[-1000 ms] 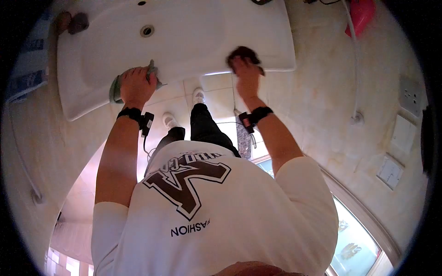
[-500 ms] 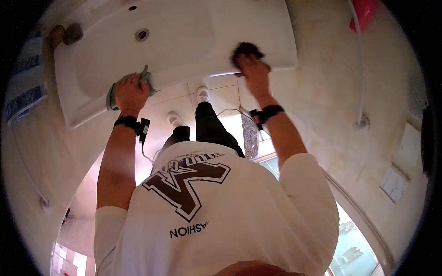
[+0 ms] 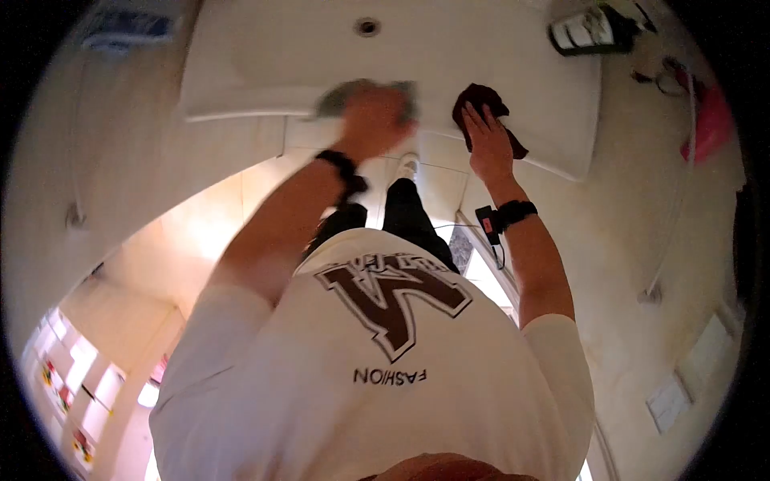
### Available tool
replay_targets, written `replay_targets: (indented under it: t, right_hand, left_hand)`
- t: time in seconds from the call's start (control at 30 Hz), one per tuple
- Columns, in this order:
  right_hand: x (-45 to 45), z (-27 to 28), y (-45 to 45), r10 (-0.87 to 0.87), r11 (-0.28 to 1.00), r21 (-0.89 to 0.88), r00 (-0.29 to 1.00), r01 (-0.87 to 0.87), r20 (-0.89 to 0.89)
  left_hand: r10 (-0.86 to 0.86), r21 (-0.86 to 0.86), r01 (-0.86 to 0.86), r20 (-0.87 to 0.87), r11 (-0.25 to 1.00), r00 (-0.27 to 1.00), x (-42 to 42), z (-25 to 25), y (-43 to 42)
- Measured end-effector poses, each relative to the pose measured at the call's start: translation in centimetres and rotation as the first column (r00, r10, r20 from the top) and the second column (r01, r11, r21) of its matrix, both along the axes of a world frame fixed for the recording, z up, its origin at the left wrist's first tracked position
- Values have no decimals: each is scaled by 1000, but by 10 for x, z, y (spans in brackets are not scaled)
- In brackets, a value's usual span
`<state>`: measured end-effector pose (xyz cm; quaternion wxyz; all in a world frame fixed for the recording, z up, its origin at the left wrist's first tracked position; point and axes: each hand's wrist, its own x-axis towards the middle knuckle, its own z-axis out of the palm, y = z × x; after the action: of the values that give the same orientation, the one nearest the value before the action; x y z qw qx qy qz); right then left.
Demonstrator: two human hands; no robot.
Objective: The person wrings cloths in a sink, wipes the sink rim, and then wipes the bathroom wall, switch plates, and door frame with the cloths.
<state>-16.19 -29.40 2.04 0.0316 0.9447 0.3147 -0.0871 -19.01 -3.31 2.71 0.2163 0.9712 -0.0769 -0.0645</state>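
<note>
A white sink (image 3: 265, 48) with a round drain spans the top of the view. On its front rim my left hand (image 3: 375, 120), smeared by motion, rests over a grey-green cloth (image 3: 330, 99). The cloth shows on both sides of the hand. To the right, my right hand (image 3: 488, 143) lies with its fingers stretched out on a dark brown cloth (image 3: 475, 100), pressing it against the rim. Part of that cloth hangs by the sink's front edge. Each wrist wears a black band.
A dark bottle with a pale label (image 3: 584, 32) lies at the sink's right. A pink object (image 3: 710, 124) and a thin hose are by the right wall. Blue-and-white packaging (image 3: 128, 30) sits at the upper left. Wall plates (image 3: 669, 402) show at the lower right.
The view has shifted, bringing the bottle into sight. My left hand and the grey-green cloth have moved right along the rim, closer to my right hand. The fingers of my right hand now show spread.
</note>
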Motion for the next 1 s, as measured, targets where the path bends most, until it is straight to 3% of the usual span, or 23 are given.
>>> replay_targets:
  t: [0.03,0.07,0.1,0.13,0.2,0.23,0.27,0.3,0.33,0.37,0.43,0.47,0.53,0.57,0.6,0.67,0.77,0.8,0.87,0.9,0.93,0.97,1.0]
  right_hand:
    - [2,-5,17,45,998,54,999,-44,-15]
    - [3,-8,31,87,991,107,996,-84,-27]
    - [4,-2,41,5,998,66,991,4,-137]
    - [4,-9,41,29,997,75,989,-18,-145]
    - [-2,-17,19,93,996,5,994,-93,-51]
    - [2,-10,22,83,996,-4,993,-84,-89]
    - [8,-5,27,91,996,-5,991,-91,-95]
    - [8,-2,28,65,997,-34,989,-70,-134]
    - [7,-1,28,34,997,-67,984,-47,-175]
    - [5,-5,24,34,996,-71,983,-48,-179]
    - [7,-14,19,107,992,87,986,-96,-126]
    - [9,-15,20,106,992,83,986,-96,-127]
    - [9,-15,27,69,994,97,989,-57,-129]
    - [9,-15,27,68,994,95,989,-56,-132]
    - [8,-15,28,39,997,72,990,-29,-133]
    - [7,-14,29,6,999,48,991,1,-136]
    - [6,-11,31,27,996,82,995,-18,-101]
    - [6,-10,30,25,997,77,994,-16,-109]
    - [7,-12,28,32,997,80,993,-23,-113]
    - [7,-15,25,34,997,80,992,-24,-125]
    - [8,-15,24,35,996,80,990,-24,-136]
    - [7,-11,24,-1,999,50,987,9,-163]
    - [9,-11,25,13,998,59,988,-4,-155]
  left_hand:
    - [-101,-17,100,-20,995,995,-1,1,-25]
    - [-143,22,142,134,990,980,-8,-15,-50]
    - [-120,166,102,103,981,987,-13,-16,-62]
    - [-98,174,80,93,981,991,-13,-28,-51]
    - [-333,264,271,227,926,915,-15,-49,-35]
    - [-244,215,191,256,958,935,-18,-39,-8]
    - [-172,179,171,-9,969,985,-8,-22,18]
    - [-144,125,117,236,985,961,-23,-36,57]
    - [-115,185,85,159,979,981,-31,-9,85]
    - [-83,155,44,256,987,963,-37,-30,128]
    - [-41,243,-19,241,970,970,-57,-16,195]
    - [-12,286,-61,248,956,969,-64,-19,224]
    - [49,494,-134,181,859,982,-70,-7,250]
    - [93,497,-155,147,854,985,-71,-6,251]
    - [92,496,-152,144,855,985,-74,-7,246]
    - [206,516,-315,259,796,944,-77,-14,228]
    - [222,459,-296,208,838,952,-71,-23,178]
    - [204,336,-242,144,910,968,-63,-19,151]
    - [97,248,-183,321,951,942,-53,-19,93]
    - [85,191,-114,155,975,984,-42,-30,68]
    - [7,181,-37,162,983,987,-41,3,40]
    - [-54,173,2,292,985,955,-39,-35,20]
    - [-109,150,66,302,987,947,-40,-28,5]
